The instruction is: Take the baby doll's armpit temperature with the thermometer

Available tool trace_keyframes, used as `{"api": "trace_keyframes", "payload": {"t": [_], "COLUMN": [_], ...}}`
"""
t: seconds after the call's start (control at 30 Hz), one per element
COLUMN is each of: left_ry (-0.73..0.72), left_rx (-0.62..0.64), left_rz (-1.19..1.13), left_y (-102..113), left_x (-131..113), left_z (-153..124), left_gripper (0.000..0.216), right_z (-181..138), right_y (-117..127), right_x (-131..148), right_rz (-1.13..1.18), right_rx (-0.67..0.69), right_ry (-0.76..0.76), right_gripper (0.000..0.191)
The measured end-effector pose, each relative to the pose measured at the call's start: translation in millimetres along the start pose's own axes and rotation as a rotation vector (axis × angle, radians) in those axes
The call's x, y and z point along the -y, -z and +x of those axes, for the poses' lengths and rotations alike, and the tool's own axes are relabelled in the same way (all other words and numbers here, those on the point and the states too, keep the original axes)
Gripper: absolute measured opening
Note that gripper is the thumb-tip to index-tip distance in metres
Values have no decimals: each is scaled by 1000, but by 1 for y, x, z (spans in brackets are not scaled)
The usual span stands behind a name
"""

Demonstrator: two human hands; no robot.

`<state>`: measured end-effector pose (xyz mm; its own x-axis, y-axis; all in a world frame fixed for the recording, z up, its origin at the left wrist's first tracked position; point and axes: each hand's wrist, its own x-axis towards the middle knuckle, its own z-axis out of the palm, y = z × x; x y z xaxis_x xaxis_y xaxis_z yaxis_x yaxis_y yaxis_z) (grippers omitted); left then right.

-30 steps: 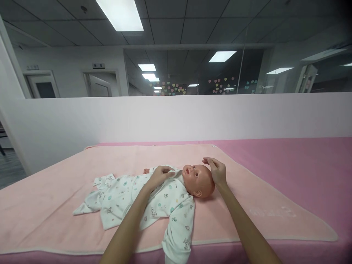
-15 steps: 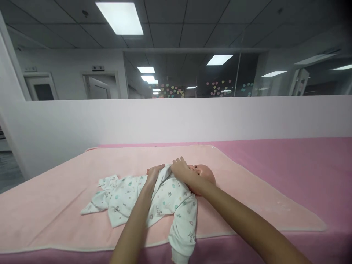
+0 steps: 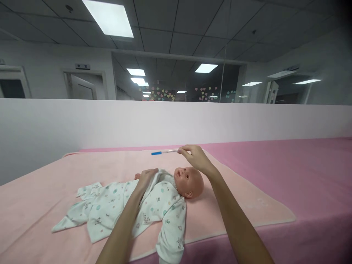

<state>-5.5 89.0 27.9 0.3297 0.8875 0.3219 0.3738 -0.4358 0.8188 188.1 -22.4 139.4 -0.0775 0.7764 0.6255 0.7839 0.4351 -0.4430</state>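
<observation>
A baby doll (image 3: 189, 182) lies on its back with its head to the right, dressed in a white printed outfit (image 3: 112, 200). My left hand (image 3: 147, 178) rests on its chest, fingers closed on the front edge of the outfit. Above the doll's face, my right hand (image 3: 192, 156) pinches one end of a slim glass thermometer (image 3: 170, 151) with a blue section at the other end. The thermometer points left, almost level. One sleeve stretches toward me, over the near blanket edge. My left forearm covers part of the outfit.
A peach blanket (image 3: 35, 198) lies under the doll, on a pink covered surface (image 3: 275, 165). Behind it runs a low white wall (image 3: 170, 123) with glass above. Doors and ceiling lights show beyond.
My right hand has come up from the doll's neckline and now shows the thermometer in its fingers. The doll's face is uncovered. My left hand keeps its grip, and the view has turned right.
</observation>
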Motion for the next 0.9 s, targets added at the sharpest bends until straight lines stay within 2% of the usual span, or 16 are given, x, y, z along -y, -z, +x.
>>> {"api": "trace_keyframes", "payload": {"t": [0.07, 0.13, 0.3, 0.4, 0.53, 0.6, 0.7, 0.8, 0.9], "left_ry": [-84, -176, -168, -149, -167, -177, -185, -197, -213], "left_rx": [108, 179, 201, 187, 177, 180, 185, 175, 169], "left_rz": [69, 141, 98, 50, -34, -43, -8, 21, 33], "left_y": [-9, -15, -15, -14, -14, -14, -15, -15, -15], "left_x": [-8, -15, -22, -22, -19, -18, -18, -20, -23], "left_z": [-7, -13, -21, -21, -18, -15, -14, -14, -17], "left_gripper": [40, 42, 40, 42, 43, 41, 40, 43, 44], "right_z": [-15, -26, -34, -52, -109, -143, -184, -201, -190], "right_y": [16, 21, 21, 22, 11, 0, -15, -22, -30], "right_x": [4, 9, 15, 9, -25, -51, -94, -123, -115], "right_rz": [237, 329, 336, 292, 246, 199, 118, -96, -286], "right_rx": [-116, -135, -152, -121, -81, -108, -90, -75, -147], "right_ry": [30, 53, 68, 51, -134, -276, -381, -386, -366], "right_gripper": [25, 24, 22, 23, 29, 32, 34, 30, 29]}}
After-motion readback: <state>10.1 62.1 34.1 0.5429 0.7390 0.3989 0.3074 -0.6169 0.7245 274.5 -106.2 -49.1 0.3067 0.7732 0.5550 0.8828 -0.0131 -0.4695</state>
